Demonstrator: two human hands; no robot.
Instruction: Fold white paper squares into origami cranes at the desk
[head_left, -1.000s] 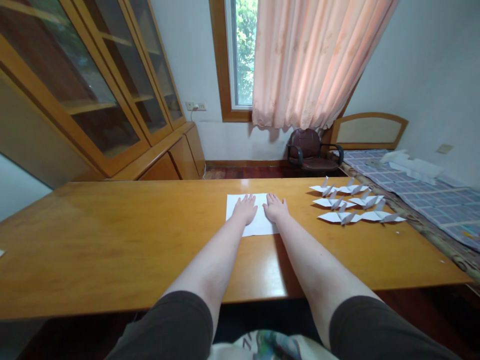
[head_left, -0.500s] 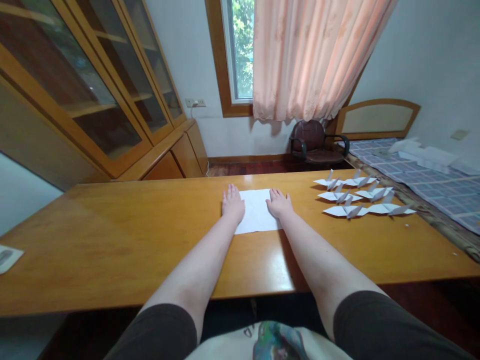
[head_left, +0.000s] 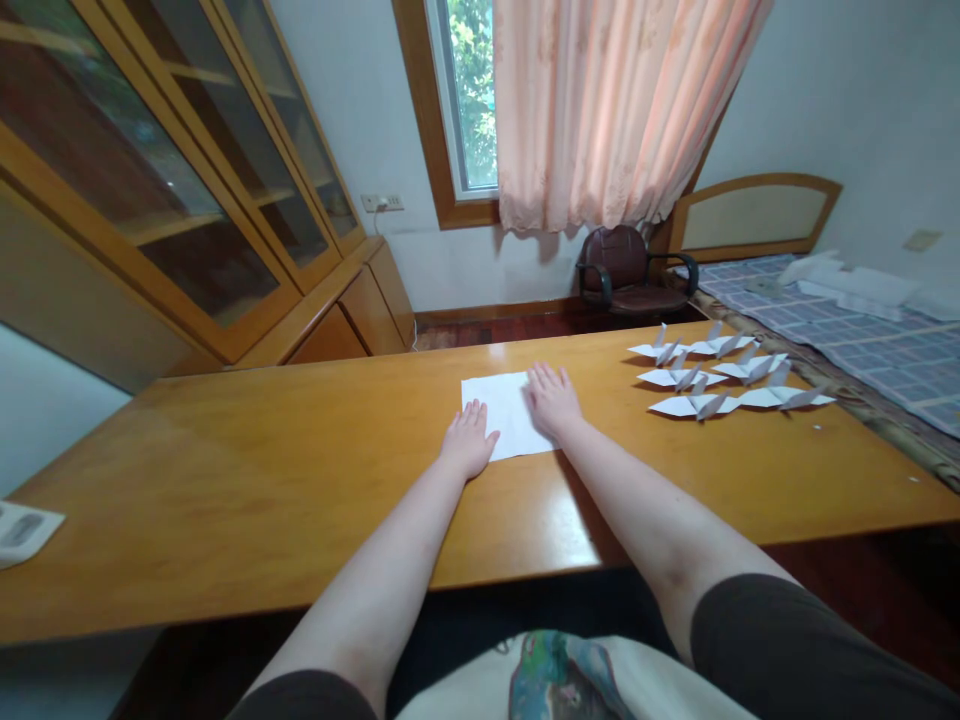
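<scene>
A white sheet of paper (head_left: 504, 410) lies flat on the wooden table (head_left: 262, 480) in front of me. My left hand (head_left: 468, 440) rests on its near left corner, fingers stretched out and pointing away from me. Over the sheet's right edge is my right hand (head_left: 553, 398), open too, with its fingers extended near the far right corner. Parts of the paper's left and right edges are hidden beneath my hands. Neither hand grips anything.
Several folded paper cranes (head_left: 697, 404) stand in rows at the table's right. Beyond that side is a bed (head_left: 840, 325) with a checked cover. A printed paper (head_left: 26, 533) lies at the left edge. An armchair (head_left: 626, 270) stands behind the table.
My left hand has slid toward me, from the sheet's left edge down to its near left corner. My right hand has shifted slightly inward and away. The view has tilted a little.
</scene>
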